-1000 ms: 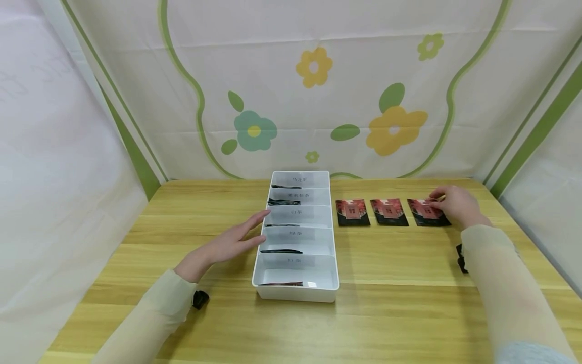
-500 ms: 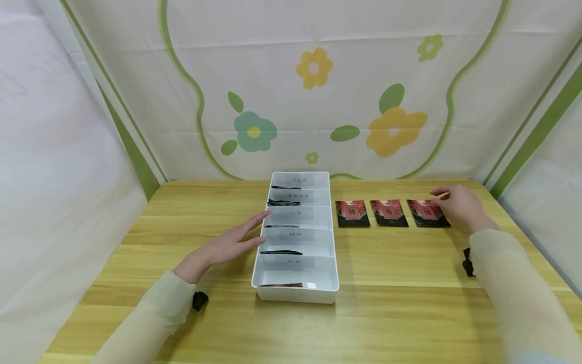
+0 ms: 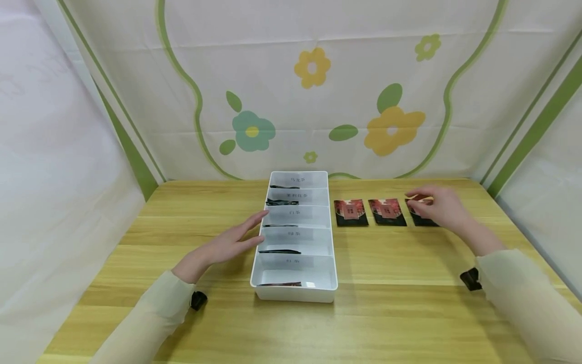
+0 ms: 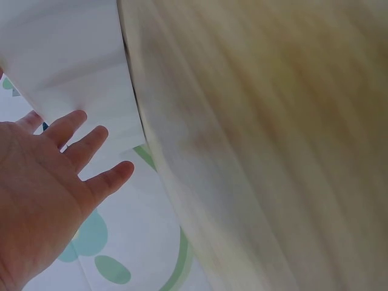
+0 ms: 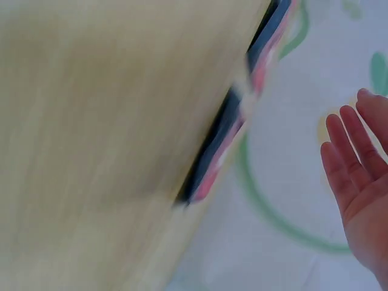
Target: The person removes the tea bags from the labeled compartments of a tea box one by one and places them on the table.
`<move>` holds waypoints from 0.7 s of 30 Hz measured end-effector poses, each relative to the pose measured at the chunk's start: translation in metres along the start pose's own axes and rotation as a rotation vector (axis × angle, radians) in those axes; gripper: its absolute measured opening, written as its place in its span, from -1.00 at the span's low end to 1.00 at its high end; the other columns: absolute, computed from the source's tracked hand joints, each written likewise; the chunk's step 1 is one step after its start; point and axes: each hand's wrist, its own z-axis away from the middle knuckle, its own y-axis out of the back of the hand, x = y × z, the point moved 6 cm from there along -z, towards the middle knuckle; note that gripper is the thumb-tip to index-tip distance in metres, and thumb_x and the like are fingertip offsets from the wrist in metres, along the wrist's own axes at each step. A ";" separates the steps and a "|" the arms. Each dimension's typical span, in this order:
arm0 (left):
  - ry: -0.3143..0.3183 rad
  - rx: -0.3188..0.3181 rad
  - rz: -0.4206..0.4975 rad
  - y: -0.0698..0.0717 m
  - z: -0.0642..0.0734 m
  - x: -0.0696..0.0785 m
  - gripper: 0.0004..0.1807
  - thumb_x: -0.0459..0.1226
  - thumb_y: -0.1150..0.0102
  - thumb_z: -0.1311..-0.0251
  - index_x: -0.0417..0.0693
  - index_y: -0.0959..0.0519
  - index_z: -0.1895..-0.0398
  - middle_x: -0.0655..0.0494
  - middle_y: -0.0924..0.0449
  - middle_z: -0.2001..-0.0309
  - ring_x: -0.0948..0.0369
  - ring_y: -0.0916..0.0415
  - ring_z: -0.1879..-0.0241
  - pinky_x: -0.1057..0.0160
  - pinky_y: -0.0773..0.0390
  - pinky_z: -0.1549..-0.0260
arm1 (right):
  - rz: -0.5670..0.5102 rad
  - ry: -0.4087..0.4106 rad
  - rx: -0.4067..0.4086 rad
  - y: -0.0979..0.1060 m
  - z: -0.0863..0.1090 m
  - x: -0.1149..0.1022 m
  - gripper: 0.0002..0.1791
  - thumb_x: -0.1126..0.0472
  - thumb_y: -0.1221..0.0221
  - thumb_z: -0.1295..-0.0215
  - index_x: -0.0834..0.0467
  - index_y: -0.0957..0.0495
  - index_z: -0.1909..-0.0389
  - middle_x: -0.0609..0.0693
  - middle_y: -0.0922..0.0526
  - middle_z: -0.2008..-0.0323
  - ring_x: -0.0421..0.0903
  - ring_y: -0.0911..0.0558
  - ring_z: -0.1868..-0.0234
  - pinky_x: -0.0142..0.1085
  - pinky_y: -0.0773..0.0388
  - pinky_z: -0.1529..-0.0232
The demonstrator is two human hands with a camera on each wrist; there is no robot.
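A long white divided box [image 3: 295, 294] stands on the table, with thin packets, one of them dark green [image 3: 279, 251], upright in its labelled compartments. My left hand [image 3: 223, 246] has its fingers straight, their tips right at the box's left wall; the left wrist view shows the same hand [image 4: 36, 188] spread beside the white wall. To the box's right lie three red-and-black sachets in a row: a left sachet [image 3: 351, 213], a middle sachet [image 3: 388, 212] and a right sachet [image 3: 422, 221]. Over the right sachet, partly hiding it, is my right hand [image 3: 447, 210], fingers extended and holding nothing.
A wooden table [image 3: 391, 323] carries everything. Behind it hangs a white cloth backdrop [image 3: 282, 76] with printed flowers, and cloth sides rise at left and right. Black wrist-worn pieces show at the left cuff [image 3: 198, 301] and right cuff [image 3: 471, 279].
My right hand has drawn off the right sachet's right edge and moved left over it. The sachets keep their places. My left hand stays at the box.
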 end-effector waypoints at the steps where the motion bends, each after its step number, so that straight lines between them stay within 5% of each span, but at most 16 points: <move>1: 0.002 0.001 0.001 0.000 0.000 0.000 -0.29 0.07 0.10 -0.45 0.42 0.14 -0.55 0.18 0.07 -0.51 0.08 0.00 -0.44 -0.16 -0.08 -0.31 | -0.012 0.025 0.010 -0.002 0.001 -0.008 -0.74 0.28 -0.23 -0.33 0.28 -0.63 0.01 0.26 -0.65 0.10 0.18 -0.66 0.21 -0.02 -0.62 0.27; 9: 0.017 -0.002 -0.008 0.000 -0.001 -0.002 -0.29 0.07 0.09 -0.44 0.44 0.14 -0.55 0.20 0.08 -0.51 0.09 0.00 -0.44 -0.15 -0.08 -0.31 | -0.098 0.155 0.023 -0.018 0.005 -0.076 -0.77 0.31 -0.26 -0.30 0.17 -0.66 0.04 0.07 -0.68 0.12 -0.04 -0.64 0.26 -0.31 -0.59 0.32; 21: 0.026 -0.003 0.001 0.001 0.000 -0.003 -0.27 0.12 0.09 -0.42 0.47 0.15 -0.54 0.18 0.07 -0.51 0.08 0.01 -0.45 -0.16 -0.06 -0.31 | -0.324 0.476 -0.066 -0.047 0.022 -0.184 -0.68 0.42 -0.27 -0.22 0.17 -0.61 0.00 -0.03 -0.68 0.10 -0.15 -0.63 0.12 -0.25 -0.61 0.19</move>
